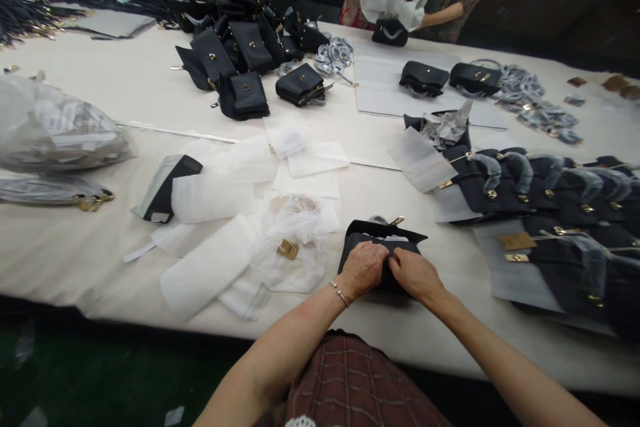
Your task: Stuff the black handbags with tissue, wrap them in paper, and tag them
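A black handbag [388,278] stands on the table's near edge right in front of me, its flap raised at the back and some pale stuffing showing inside. My left hand [366,267] is closed on the bag's front upper edge. Close beside it, my right hand [414,272] pinches the same edge with curled fingers. The fingertips of both hands are partly hidden. Left of the bag lies a clear plastic bag [305,260] holding brown tags [288,249].
White wrapping sheets [210,267] spread left. Finished-looking black handbags with wrapped handles [493,173] line the right side. More black bags [250,47] are heaped at the back, with wrapped straps [523,90] farther right. Across the table, a co-worker's hands [445,15] hold white paper.
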Motion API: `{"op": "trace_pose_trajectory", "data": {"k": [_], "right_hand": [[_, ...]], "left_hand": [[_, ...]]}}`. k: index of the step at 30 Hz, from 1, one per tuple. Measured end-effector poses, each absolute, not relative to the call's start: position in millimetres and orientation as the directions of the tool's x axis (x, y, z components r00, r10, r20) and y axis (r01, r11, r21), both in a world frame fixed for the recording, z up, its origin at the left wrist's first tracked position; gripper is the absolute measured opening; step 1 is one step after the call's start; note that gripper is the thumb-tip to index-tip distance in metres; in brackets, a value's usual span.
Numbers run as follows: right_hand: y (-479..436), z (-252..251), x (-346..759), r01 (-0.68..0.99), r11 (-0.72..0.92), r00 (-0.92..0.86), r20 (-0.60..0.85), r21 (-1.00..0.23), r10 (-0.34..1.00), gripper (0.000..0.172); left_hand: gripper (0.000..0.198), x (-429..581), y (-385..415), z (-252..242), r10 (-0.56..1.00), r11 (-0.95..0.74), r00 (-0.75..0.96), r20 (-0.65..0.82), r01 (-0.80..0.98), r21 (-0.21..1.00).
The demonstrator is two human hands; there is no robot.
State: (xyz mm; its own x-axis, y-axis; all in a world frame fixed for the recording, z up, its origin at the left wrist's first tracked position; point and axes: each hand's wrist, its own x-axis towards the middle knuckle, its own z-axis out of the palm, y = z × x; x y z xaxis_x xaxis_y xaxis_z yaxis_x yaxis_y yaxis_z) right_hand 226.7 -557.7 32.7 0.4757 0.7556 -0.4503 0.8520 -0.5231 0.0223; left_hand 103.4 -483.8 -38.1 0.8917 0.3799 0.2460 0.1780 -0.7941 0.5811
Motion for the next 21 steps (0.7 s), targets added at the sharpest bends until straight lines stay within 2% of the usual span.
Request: {"op": "trace_pose_trajectory", "data": {"k": [5, 8, 10, 14, 17, 21], "right_hand": [[-557, 24, 217, 0.759, -0.651, 0.590, -0.429, 0.005, 0.684, 0.033], [-564, 26, 226, 0.748, -0.658, 0.569, -0.426, -0.087, 0.703, 0.032], [-567, 32, 247, 0.734, -0.659, 0.551, -0.426, -0.162, 0.718, 0.038], [-546, 43, 300, 0.682, -0.686, 0.633, -0.266, -0.252, 0.727, 0.041], [-519, 38, 320, 0.698, -0.633, 0.616, -0.171, -0.334, 0.769, 0.050], [-505, 27, 319, 0.714, -0.528, 0.472, -0.240, -0.461, 0.848, 0.028]], "left_hand": [[0.015, 104, -484, -38, 0.380, -0.790, 0.892, 0.244, 0.176, 0.587], [0.016, 104, -484, -37, 0.375, -0.792, 0.894, 0.245, 0.171, 0.586], [0.016, 103, -483, -36, 0.367, -0.796, 0.896, 0.248, 0.165, 0.583], [0.016, 102, -482, -36, 0.347, -0.809, 0.903, 0.251, 0.153, 0.568], [0.016, 102, -483, -35, 0.346, -0.813, 0.904, 0.252, 0.155, 0.561], [0.021, 102, -484, -32, 0.350, -0.808, 0.901, 0.254, 0.153, 0.569]]}}
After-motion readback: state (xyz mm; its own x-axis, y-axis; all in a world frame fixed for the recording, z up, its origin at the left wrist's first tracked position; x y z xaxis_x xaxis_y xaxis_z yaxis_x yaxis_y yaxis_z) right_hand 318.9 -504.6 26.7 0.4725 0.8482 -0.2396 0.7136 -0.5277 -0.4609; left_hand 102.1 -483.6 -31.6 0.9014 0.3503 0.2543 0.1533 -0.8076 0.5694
